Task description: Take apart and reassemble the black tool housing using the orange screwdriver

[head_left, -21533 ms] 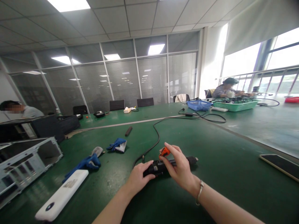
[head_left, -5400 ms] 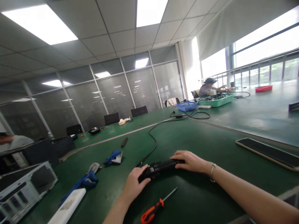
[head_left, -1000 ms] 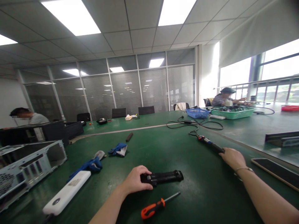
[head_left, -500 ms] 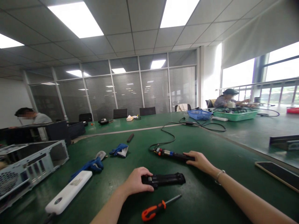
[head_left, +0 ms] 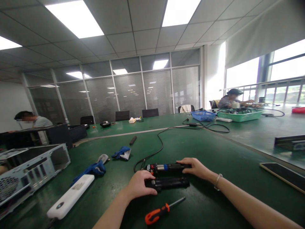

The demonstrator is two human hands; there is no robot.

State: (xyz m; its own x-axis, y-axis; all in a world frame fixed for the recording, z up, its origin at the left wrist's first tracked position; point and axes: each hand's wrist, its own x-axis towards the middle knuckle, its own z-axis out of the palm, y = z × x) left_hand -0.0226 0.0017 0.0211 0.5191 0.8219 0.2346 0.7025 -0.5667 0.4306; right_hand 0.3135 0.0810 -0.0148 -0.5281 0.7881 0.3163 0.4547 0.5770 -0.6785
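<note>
My left hand (head_left: pixel 141 184) grips the left end of a long black casing piece (head_left: pixel 172 183), which lies crosswise in front of me. Just beyond it is an opened corded tool (head_left: pixel 164 167), with a silver cylinder, a blue band and red parts exposed. My right hand (head_left: pixel 192 167) is closed around that tool's black right end. The two black pieces lie almost parallel and close together; whether they touch I cannot tell. Nearer to me rests a screwdriver (head_left: pixel 162 212) with an orange and black handle. My left fingers partly cover the tool's wired end.
On the left are a white power strip (head_left: pixel 71 195), blue-grey gloves (head_left: pixel 122 153) and a metal computer case (head_left: pixel 40 171). A black cable (head_left: pixel 162 141) runs back toward blue (head_left: pixel 203 116) and green (head_left: pixel 240 116) baskets. A phone (head_left: pixel 283 175) lies right. Two people sit farther off.
My right hand has moved left and slightly nearer, bringing the corded tool alongside the casing piece. Its cable has shifted left with it. My left hand has stayed in place.
</note>
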